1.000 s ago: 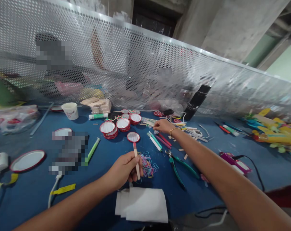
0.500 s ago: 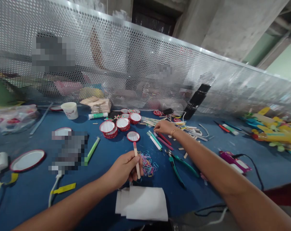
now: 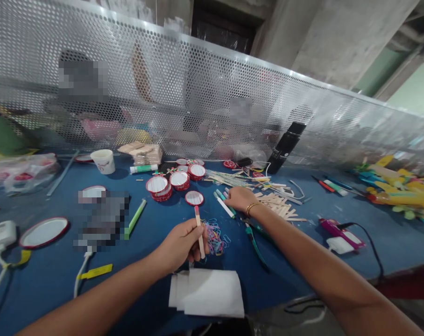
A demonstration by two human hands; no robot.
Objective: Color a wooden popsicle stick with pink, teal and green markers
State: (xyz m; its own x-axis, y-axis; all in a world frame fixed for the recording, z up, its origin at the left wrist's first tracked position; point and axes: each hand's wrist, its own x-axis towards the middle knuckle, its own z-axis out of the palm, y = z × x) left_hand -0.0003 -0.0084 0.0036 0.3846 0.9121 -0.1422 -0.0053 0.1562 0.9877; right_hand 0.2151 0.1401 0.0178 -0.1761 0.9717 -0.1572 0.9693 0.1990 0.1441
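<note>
Low in the middle, my left hand (image 3: 179, 245) pinches a flat wooden craft stick (image 3: 200, 240) with a red tip, held nearly upright. Behind its fingers lies a heap of small coloured rubber bands (image 3: 216, 238). My right hand (image 3: 238, 198) reaches over the felt-tip pens (image 3: 225, 206), fingers curled down at them; whatever is between the fingertips is hidden. Beneath the right wrist are green-handled pliers (image 3: 257, 249), partly covered by the forearm. Loose wooden sticks (image 3: 280, 207) are spread to the right of the wrist. Just beyond the held stick sits a round red-rimmed lid (image 3: 194, 198).
Red tins (image 3: 158, 186) stand behind the hands. White paper sheets (image 3: 215, 293) lie at the near edge. On the left are a paper cup (image 3: 103, 161) and a cabled, blurred device. A purple glue gun (image 3: 341, 233) lies right. A perforated metal screen (image 3: 205, 93) closes the back.
My right hand has come nearer and lower, from behind the pens to over them. More loose wooden sticks show beside its wrist. The left hand keeps its stick in place.
</note>
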